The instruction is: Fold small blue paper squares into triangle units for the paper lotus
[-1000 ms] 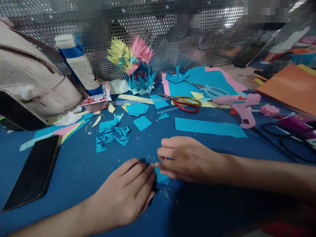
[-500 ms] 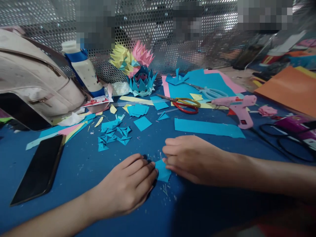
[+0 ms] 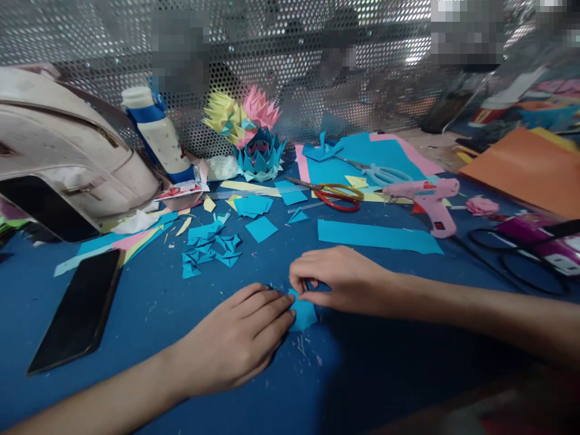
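A small piece of blue paper (image 3: 302, 313) lies on the blue tabletop between my hands, its left part hidden under fingers. My left hand (image 3: 244, 335) rests over that side with fingers together, pressing the paper down. Thumb and index finger of my right hand (image 3: 342, 281) pinch at the paper's upper edge, while the other fingers curl in. Farther up lie several folded blue paper pieces (image 3: 211, 244), a blue paper square (image 3: 261, 229) and a stack of blue squares (image 3: 252, 206). A long blue paper strip (image 3: 378, 236) lies beyond my right hand.
Red-and-yellow scissors (image 3: 338, 196), light blue scissors (image 3: 385, 174) and a pink glue gun (image 3: 437, 202) with a black cord lie behind. Paper flowers (image 3: 260, 151) and a bottle (image 3: 156, 136) stand by the perforated metal panel. Phone (image 3: 77, 311) and backpack (image 3: 67, 139) are left.
My right hand has shifted slightly left, its thumb and index finger now meeting at the paper's upper edge. My left fingertips reach a little farther right over the paper. The view has shifted slightly.
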### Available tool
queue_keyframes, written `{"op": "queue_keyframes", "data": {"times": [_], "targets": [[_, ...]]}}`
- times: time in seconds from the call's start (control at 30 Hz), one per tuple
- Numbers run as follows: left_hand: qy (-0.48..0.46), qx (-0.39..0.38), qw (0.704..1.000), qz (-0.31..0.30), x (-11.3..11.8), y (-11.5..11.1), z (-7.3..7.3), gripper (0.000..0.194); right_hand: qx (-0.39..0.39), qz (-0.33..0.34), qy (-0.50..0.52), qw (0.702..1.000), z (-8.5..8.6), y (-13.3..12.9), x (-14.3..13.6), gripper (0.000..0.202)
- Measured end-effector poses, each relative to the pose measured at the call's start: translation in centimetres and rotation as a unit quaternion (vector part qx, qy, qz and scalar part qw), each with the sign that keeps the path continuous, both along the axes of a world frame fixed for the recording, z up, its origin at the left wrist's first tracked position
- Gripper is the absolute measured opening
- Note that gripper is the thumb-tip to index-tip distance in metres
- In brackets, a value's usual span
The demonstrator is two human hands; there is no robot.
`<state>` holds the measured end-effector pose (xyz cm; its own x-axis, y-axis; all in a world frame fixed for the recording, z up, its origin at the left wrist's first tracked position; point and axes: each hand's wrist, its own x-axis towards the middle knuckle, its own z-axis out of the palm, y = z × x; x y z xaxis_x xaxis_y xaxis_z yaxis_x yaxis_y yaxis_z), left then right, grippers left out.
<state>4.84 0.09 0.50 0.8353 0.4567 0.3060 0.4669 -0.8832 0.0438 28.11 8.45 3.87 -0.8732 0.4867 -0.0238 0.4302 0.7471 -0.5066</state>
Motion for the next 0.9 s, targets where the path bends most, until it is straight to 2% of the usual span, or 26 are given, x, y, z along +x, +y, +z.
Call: {"op": "queue_keyframes", "data": {"times": [0.17,0.3,0.47,0.6,0.8,0.9], "targets": [[-0.007,-0.001,1.000,0.012,0.1,0.0,0.2,0.035,-0.028,-0.074,0.000,0.997,-0.4,0.7,-0.3,0.017],[-0.002,-0.012,0.999,0.031,0.2,0.1,0.2,0.039,-0.011,-0.067,0.011,0.998,-0.6,0.9,-0.2,0.009],[0.000,-0.008,0.999,0.044,0.1,0.0,0.2,0.040,-0.004,-0.069,0.024,0.997,-1.0,1.1,0.0,0.011],[0.001,-0.010,0.998,0.054,0.0,-0.1,0.2,0.040,0.039,-0.054,0.064,0.996,-1.5,0.9,0.4,0.007],[0.000,-0.041,0.999,0.036,-0.1,0.2,0.4,0.044,0.111,-0.016,0.050,0.992,-1.3,0.7,1.0,0.017],[0.000,-0.049,0.998,0.035,-0.2,0.3,0.6,0.044,0.162,0.028,0.045,0.985,-1.1,0.9,1.2,0.024]]}}
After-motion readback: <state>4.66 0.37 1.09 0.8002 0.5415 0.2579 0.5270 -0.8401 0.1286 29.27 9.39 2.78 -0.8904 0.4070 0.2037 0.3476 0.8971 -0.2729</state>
